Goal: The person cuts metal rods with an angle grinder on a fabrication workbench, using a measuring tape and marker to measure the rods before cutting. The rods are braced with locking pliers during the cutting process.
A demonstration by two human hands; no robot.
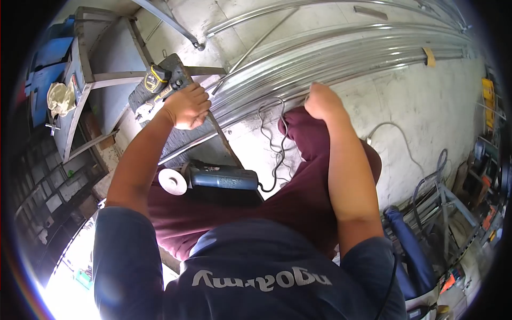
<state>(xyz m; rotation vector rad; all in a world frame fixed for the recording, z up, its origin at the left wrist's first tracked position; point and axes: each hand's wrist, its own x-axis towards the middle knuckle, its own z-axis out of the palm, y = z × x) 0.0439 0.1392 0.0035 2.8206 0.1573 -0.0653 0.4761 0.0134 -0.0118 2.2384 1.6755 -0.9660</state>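
Observation:
My left hand (188,108) is closed, its fingers curled, over a dark, worn board (176,136). What it grips, if anything, is hidden. Beside it on the board lies a yellow-and-black tape measure (157,79). My right hand (323,101) is a closed fist above my knee, near the ends of long shiny metal tubes (320,58); its contents cannot be made out. An angle grinder (224,179) with a pale disc (173,182) lies near my lap, touched by neither hand. Its dark cord (279,160) runs toward the floor.
A metal-framed stand (114,50) is at upper left, with a crumpled cloth (62,99) beside it. A loose grey cable (397,126) crosses the floor (405,101) at right. Metal frames (445,213) and a dark blue bag (410,250) stand at lower right.

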